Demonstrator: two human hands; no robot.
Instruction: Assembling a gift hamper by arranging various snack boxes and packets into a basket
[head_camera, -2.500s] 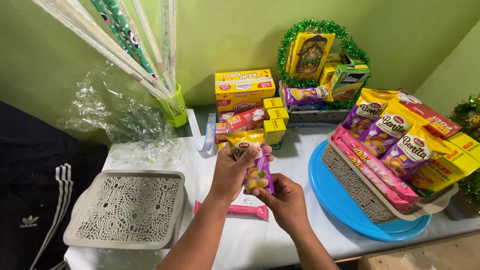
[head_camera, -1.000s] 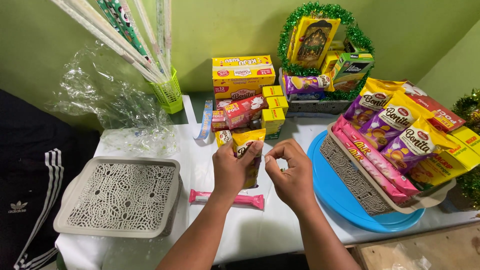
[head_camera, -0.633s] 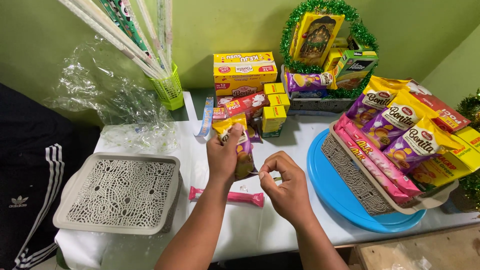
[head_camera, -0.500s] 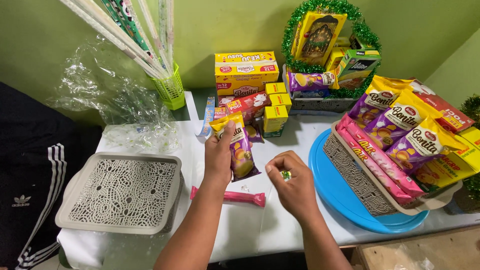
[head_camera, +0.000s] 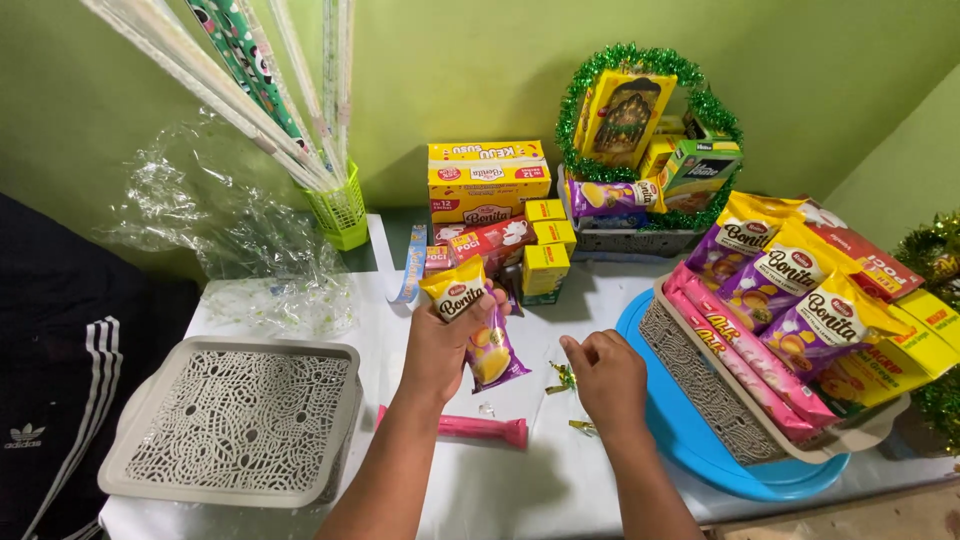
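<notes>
Closest to me, my two forearms come up from the bottom edge over the white table (head_camera: 560, 480), and a pink tube-shaped wrapper (head_camera: 470, 428) lies flat between them, just under my left wrist. My left hand (head_camera: 445, 345) is closed around a yellow and purple snack packet (head_camera: 478, 325), thumb across its front, holding it upright and slightly tilted above the table. My right hand (head_camera: 605, 375) holds nothing that I can make out; its fingers are loosely curled, hovering just above the tabletop beside a few small bits of green and gold foil (head_camera: 563, 377). To the left sits a grey perforated basket (head_camera: 235, 425), turned bottom up. To the right a second grey basket (head_camera: 705, 385) rests on a blue round tray (head_camera: 700, 455) and is packed with more snack packets and long pink packs. Farther back, past the packet in my grip, stands a cluster of small yellow cartons (head_camera: 545, 250) and a larger yellow box (head_camera: 488, 180). Against the green wall are a green cup holding rolls of wrapping paper (head_camera: 340, 205), crumpled clear plastic film (head_camera: 235, 240), and a green tinsel wreath (head_camera: 650, 130) around further boxes.
</notes>
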